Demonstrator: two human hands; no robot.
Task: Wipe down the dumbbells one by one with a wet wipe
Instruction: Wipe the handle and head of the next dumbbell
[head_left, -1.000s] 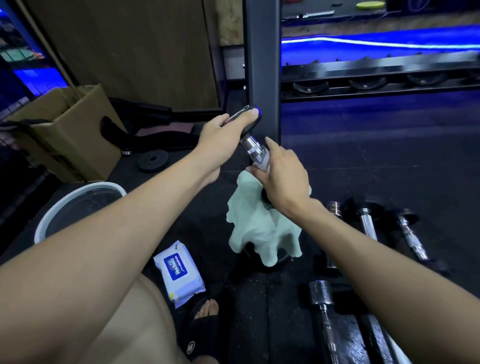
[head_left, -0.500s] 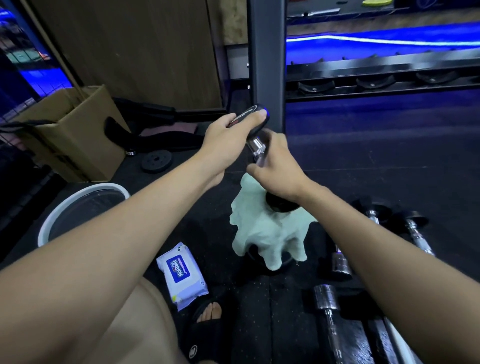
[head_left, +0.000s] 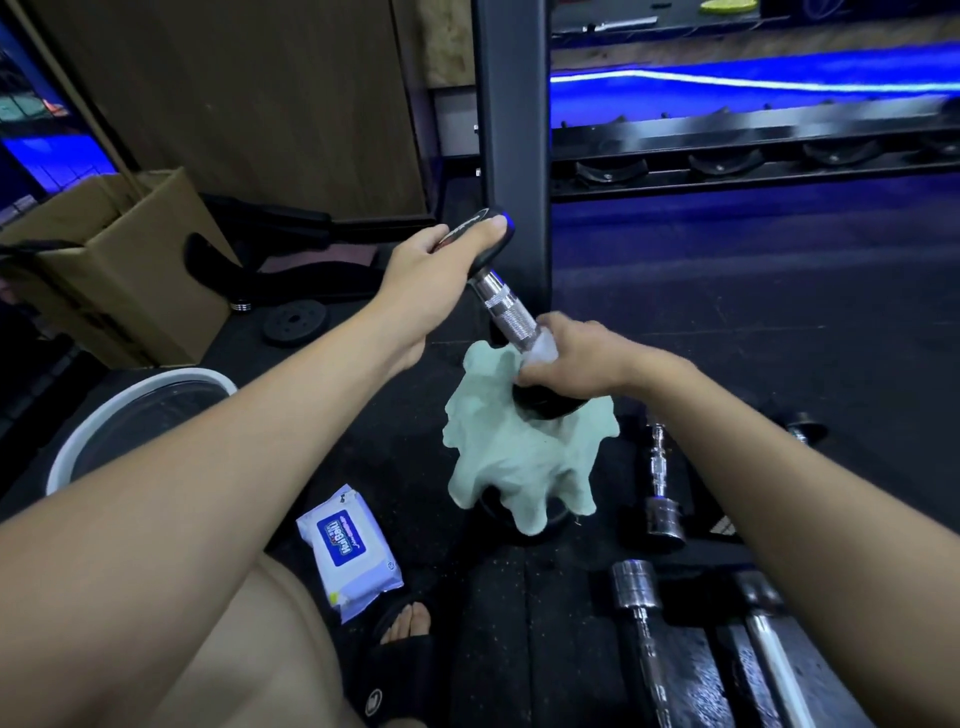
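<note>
1. Far left: brown cardboard box (head_left: 111, 260) on the black rubber floor (head_left: 753, 322), a small black weight plate (head_left: 294, 322) beside it. Nearer, a white-rimmed round plastic basin (head_left: 136, 410).
2. Low centre-left: white-and-blue soft pack of wet wipes (head_left: 349, 551) lying flat on the floor, near a sandalled foot.
3. Left hand (head_left: 439, 270): grip clenched over the black upper head of the chrome-handled dumbbell (head_left: 506, 312), holding it tilted, top end leaning away to the left.
4. Centre: pale green cloth (head_left: 519, 462) draped below the dumbbell's lower black head, over something dark that I cannot identify.
5. Right hand (head_left: 571, 356): grip closed around the lower handle with a white wet wipe (head_left: 540, 353) bunched inside the fingers.
6. Change: half a second ago this hand sat high on the handle, close under the left; it is now at the bottom, more knurled chrome bared. Judged a downward wiping stroke; handle nearly covered, heads perhaps next.
7. Right: several chrome dumbbells (head_left: 660, 478) lie on the floor, seemingly awaiting their turn. Black steel rack (head_left: 727, 171) behind.
</note>
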